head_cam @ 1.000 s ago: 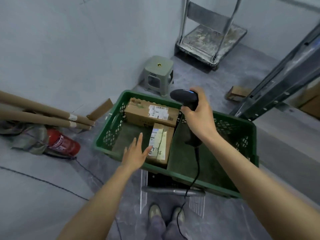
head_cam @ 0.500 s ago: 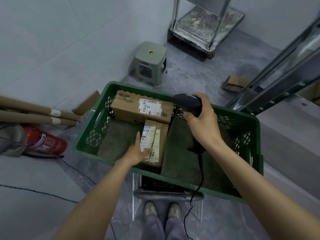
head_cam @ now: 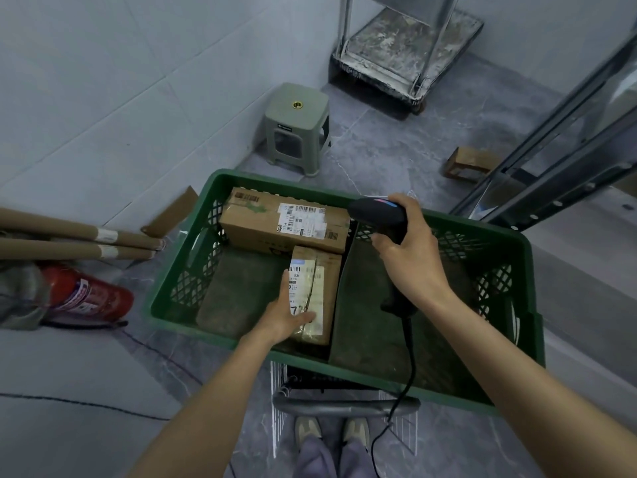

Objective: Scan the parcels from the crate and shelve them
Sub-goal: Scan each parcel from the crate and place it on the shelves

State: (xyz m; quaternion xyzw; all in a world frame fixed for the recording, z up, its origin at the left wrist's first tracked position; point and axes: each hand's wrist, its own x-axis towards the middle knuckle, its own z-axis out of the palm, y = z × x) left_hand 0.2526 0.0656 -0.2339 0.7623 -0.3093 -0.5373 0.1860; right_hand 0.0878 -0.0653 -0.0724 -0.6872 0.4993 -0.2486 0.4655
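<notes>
In crate (head_cam: pixel 179 319), small parcel (head_cam: pixel 325 288) lies central, at 6 o'clock of large parcel (head_cam: pixel 262 225); left hand (head_cam: pixel 287 315) clamps its near edge, thumb on label, likely to lift it; right hand (head_cam: pixel 410 262) wraps its fingers round scanner (head_cam: pixel 377 215), held ready at 1 o'clock.

A single wide-angle camera is riding on the person's head, facing forward and tilting steeply down. It is hanging close above the green crate (head_cam: pixel 362 374), which is filling the middle of the frame. The person's shoes (head_cam: pixel 308 427) are showing at bottom centre, and the wall (head_cam: pixel 103 81) is curving across the upper left.
</notes>
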